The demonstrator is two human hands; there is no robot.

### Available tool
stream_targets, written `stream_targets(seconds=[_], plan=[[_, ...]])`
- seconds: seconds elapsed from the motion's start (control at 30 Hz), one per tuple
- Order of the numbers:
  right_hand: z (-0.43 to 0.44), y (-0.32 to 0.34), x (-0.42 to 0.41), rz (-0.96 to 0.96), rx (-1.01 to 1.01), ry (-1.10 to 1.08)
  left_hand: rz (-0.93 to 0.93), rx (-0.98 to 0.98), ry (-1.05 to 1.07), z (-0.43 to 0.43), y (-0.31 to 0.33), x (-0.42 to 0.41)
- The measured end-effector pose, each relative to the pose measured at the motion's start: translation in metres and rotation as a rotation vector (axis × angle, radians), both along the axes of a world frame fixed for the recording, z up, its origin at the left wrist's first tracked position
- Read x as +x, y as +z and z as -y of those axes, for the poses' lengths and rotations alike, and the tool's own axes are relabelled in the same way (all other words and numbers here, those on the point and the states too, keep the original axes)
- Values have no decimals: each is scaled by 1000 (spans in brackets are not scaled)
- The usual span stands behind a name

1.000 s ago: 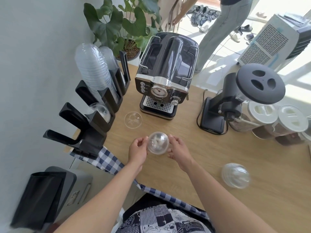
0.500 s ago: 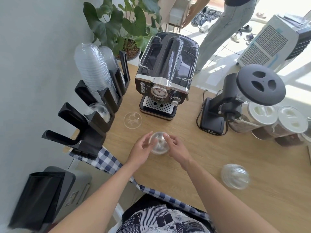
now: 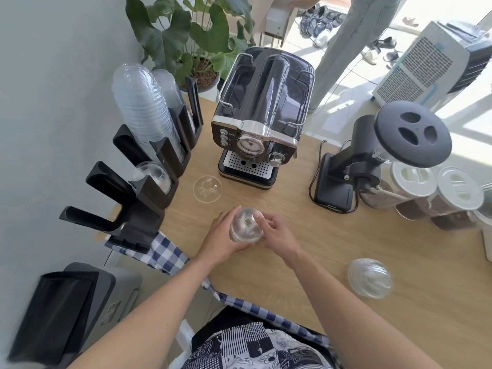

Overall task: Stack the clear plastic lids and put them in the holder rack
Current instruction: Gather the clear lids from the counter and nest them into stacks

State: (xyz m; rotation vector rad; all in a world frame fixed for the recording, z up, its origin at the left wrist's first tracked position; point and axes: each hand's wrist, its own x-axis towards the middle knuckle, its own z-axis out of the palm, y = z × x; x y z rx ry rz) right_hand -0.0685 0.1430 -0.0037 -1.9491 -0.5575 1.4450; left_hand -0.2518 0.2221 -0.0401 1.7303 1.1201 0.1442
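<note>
Head view: in front of the black-and-chrome espresso machine, the left hand curls round the clear domed plastic lid, thumb along its near edge. The right hand faces it, fingers pinching the lid's other side.

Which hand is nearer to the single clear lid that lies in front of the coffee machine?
Left. The left hand is just below-right of the single lid; the right hand is farther right, beyond the held lids.
</note>
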Motion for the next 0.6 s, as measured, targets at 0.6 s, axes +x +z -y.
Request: stream_targets(seconds=[0.6], plan=[[-5, 16, 14, 114, 32, -18, -263, 320, 204, -89, 23, -27]])
